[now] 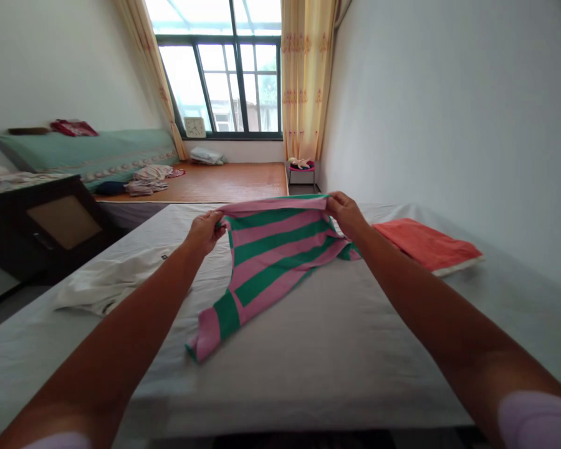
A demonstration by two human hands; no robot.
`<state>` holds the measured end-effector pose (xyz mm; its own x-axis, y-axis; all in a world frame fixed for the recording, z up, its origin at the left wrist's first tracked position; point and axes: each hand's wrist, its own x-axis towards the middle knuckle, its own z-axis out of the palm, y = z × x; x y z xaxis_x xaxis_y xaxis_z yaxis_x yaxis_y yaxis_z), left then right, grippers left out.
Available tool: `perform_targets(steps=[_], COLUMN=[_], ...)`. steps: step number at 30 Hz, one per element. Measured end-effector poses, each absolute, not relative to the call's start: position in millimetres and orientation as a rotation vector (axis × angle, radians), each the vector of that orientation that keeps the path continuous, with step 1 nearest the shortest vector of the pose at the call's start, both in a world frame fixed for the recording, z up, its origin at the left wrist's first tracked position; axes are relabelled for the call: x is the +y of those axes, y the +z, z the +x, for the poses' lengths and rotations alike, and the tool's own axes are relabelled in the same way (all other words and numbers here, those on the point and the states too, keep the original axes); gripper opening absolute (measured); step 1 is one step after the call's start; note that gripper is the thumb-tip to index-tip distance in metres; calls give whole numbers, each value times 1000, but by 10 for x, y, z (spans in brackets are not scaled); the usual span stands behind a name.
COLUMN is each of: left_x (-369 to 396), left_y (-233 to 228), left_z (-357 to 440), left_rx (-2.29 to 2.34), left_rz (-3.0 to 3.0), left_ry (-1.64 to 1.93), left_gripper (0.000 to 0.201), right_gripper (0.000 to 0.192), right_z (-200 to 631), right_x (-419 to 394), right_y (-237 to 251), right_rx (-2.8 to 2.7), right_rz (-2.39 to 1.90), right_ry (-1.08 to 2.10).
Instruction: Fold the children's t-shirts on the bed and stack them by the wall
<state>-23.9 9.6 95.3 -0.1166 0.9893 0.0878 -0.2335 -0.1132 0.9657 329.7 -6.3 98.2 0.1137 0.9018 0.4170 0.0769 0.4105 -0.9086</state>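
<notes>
The left hand (206, 231) pinches one end of the top edge of the shirt (271, 249), fingers closed on the cloth, and the right hand (346, 213) grips the other end the same way, so the pink-and-green striped edge runs taut between them. Both arms stretch forward over the bed (336, 349), and the held edge is lifted a little above its sheet. Below the hands the shirt slopes down and toward the person, its upper part in the air and its lower part lying on the bed, narrowing to a rumpled tip that points to the near left. Judging from how it lies, the shirt is picked up and spread along one edge but not yet laid flat or folded: the body is still skewed and bunched toward that tip. Just right of the shirt, close to the right hand, an orange towel (425, 244) lies flat on the bed, looking already folded. Left of the shirt, near the bed's left side, a white garment (116, 280) lies crumpled and untouched. Farther left of the bed stands a dark cabinet (47, 224). Beyond the bed a wooden platform (234, 181) with loose clothes reaches to the window (229, 68).
</notes>
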Motion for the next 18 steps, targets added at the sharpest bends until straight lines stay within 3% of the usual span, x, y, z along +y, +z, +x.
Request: perform_targets(steps=[3, 6, 10, 14, 18], left_x=[295, 357, 300, 234, 192], left_y=[991, 834, 417, 206, 243], left_z=[-275, -494, -890, -1056, -1072], left_rx=[922, 964, 1191, 1248, 1248], left_rz=[791, 768, 766, 767, 893], left_ry=[1691, 1632, 1407, 1319, 1274], left_gripper=[10, 17, 30, 33, 31], right_gripper=[42, 50, 27, 44, 37], right_z=[3110, 2998, 2786, 2362, 2137], right_x=[211, 215, -177, -562, -537], right_y=[1135, 1080, 640, 152, -37], right_rx=[-1542, -1748, -2230, -2578, -2537], right_rz=[-912, -984, -945, -861, -1045], right_ry=[613, 469, 567, 306, 109])
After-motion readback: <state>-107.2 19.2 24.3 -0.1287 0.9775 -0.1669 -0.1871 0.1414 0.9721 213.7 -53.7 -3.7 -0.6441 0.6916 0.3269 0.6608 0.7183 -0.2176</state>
